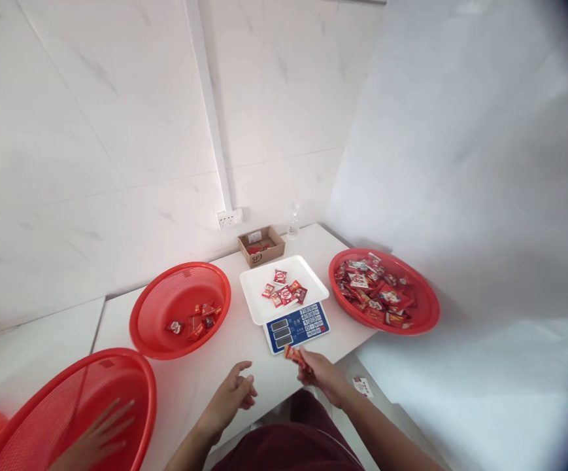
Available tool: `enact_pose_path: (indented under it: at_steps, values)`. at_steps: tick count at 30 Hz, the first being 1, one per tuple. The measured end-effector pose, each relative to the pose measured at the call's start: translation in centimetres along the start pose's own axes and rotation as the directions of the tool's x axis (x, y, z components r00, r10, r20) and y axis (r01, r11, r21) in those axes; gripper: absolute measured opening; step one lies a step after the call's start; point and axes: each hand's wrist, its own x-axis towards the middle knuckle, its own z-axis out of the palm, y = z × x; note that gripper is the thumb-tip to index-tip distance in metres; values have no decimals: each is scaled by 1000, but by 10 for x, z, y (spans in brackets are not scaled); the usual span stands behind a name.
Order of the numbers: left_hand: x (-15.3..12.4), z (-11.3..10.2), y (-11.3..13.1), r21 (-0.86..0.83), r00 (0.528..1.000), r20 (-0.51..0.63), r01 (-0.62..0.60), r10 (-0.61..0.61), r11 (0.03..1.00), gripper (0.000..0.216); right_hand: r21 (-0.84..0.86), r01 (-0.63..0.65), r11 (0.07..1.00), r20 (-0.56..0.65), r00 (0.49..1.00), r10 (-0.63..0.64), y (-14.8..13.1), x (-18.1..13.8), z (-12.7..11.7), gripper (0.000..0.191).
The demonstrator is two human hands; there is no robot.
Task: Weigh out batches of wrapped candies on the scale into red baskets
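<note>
My right hand (320, 374) is closed on orange-red snack packets (294, 355), held just in front of the blue scale (297, 328). How many it grips is hidden by the fingers. My left hand (232, 398) hovers over the near table edge, its index finger stretched, the others loosely curled, with nothing in it. Several small red and orange packets (286, 295) lie on the scale's white tray (254, 288). To the right stands a red basket (428, 314) heaped with wrapped snacks. Left of the scale, another red basket (159, 301) contains a few packets.
At lower left, another person's hand (100, 435) reaches into a third red basket (149, 392). Behind the scale are a cardboard box (268, 252) with red packets inside and a clear bottle (293, 226). A wall socket (229, 218) sits above the table (185, 386).
</note>
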Motion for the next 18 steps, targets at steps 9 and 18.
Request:
enact_pose_path:
  at_steps: [9, 18]
  values:
    - [37, -4, 4, -115, 974, -188, 109, -129, 987, 68, 408, 266, 873, -505, 862, -27, -66, 35, -149, 34]
    - [50, 19, 35, 1, 955, -277, 107, -102, 994, 57, -375, 225, 899, -158, 940, -302, -89, 93, -114, 35]
